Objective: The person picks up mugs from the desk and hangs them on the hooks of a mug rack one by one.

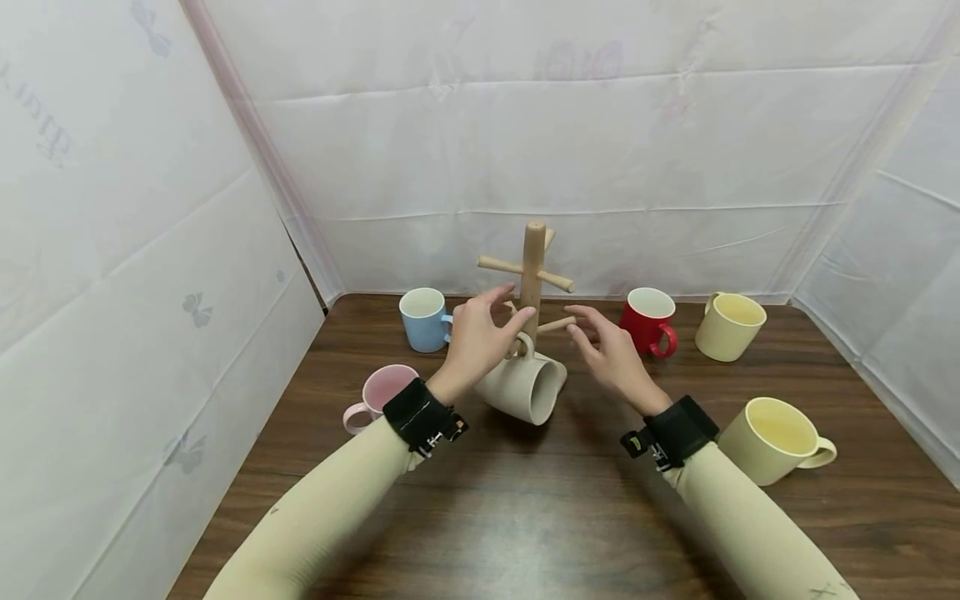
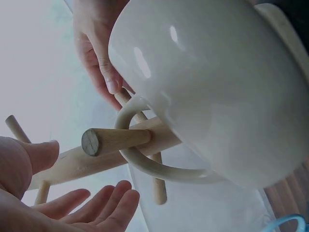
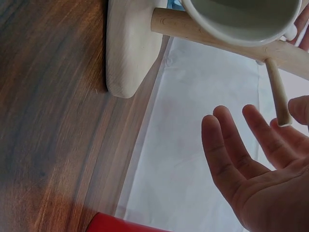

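Observation:
A cream mug (image 1: pixel 517 392) hangs tilted by its handle (image 2: pixel 164 171) from a lower peg (image 2: pixel 113 141) of the wooden mug tree (image 1: pixel 532 250). My left hand (image 1: pixel 480 337) is beside that handle; in the left wrist view its fingers are spread apart and hold nothing. At the right, my right hand (image 1: pixel 611 354) has the tip of another lower peg (image 3: pixel 277 94) between thumb and index finger. Its other fingers are extended, away from the mug. In the right wrist view, the mug's mouth faces past the post, above the wooden base (image 3: pixel 133 53).
A blue mug (image 1: pixel 424 321) and a pink mug (image 1: pixel 388 387) stand on the left. To the right are a red mug (image 1: pixel 641 325) and two yellow mugs (image 1: pixel 727 337), on the dark wood table (image 1: pixel 525 533). White sheeting (image 1: pixel 450 150) encloses the back and sides.

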The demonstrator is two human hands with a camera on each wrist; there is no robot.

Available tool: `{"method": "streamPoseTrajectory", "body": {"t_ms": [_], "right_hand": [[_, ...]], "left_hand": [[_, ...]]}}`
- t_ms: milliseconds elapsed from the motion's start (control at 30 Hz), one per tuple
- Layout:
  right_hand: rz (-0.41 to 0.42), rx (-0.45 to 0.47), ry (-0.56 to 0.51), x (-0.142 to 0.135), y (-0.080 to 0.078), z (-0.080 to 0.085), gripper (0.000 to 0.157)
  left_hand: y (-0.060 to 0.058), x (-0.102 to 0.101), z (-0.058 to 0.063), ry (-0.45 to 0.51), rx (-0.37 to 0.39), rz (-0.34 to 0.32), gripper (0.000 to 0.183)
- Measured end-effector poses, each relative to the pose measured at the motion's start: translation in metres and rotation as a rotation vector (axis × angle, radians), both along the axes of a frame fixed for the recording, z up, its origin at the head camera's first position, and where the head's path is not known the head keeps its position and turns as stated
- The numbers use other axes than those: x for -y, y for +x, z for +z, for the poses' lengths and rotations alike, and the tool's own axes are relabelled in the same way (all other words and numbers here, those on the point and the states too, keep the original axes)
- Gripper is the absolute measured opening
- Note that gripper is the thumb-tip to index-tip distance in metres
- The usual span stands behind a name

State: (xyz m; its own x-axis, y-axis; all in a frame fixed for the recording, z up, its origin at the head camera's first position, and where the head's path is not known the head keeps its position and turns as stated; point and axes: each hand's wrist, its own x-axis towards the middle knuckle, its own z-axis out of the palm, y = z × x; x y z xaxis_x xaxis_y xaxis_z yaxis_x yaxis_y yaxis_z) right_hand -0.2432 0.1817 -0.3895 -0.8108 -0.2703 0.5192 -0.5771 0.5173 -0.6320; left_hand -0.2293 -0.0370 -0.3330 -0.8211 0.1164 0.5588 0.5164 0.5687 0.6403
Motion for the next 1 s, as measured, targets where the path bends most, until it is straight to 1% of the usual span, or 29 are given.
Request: {"method": "streamPoseTrajectory", "body": {"t_ms": [67,167,267,500,733,1000], "right_hand": [[-0.009,-0.007,0.004,0.001,-0.002,0.000,0.032],[-0.020,-0.025,0.010,0.002,-0.006,0.000,0.028],[-0.026,-0.039,0.008,0.003,-0.007,0.000,0.026],[-0.034,-0.038,-0.017,0.005,-0.008,0.000,0.023],[-0.038,-0.032,-0.021,0.005,-0.008,-0.001,0.021],[-0.035,-0.045,-0.036,0.005,-0.009,-0.001,0.019]], "left_hand": [[-0.003,-0.003,0.003,0.011,-0.007,-0.006,0.045],[-0.005,-0.007,0.007,0.017,-0.013,-0.005,0.040],[-0.007,-0.010,0.009,0.008,-0.022,0.013,0.036],[-0.009,-0.014,0.010,0.020,-0.035,0.052,0.034],[-0.009,-0.014,0.009,0.011,-0.018,0.093,0.032],[-0.009,-0.015,0.010,0.003,-0.050,0.074,0.029]]}}
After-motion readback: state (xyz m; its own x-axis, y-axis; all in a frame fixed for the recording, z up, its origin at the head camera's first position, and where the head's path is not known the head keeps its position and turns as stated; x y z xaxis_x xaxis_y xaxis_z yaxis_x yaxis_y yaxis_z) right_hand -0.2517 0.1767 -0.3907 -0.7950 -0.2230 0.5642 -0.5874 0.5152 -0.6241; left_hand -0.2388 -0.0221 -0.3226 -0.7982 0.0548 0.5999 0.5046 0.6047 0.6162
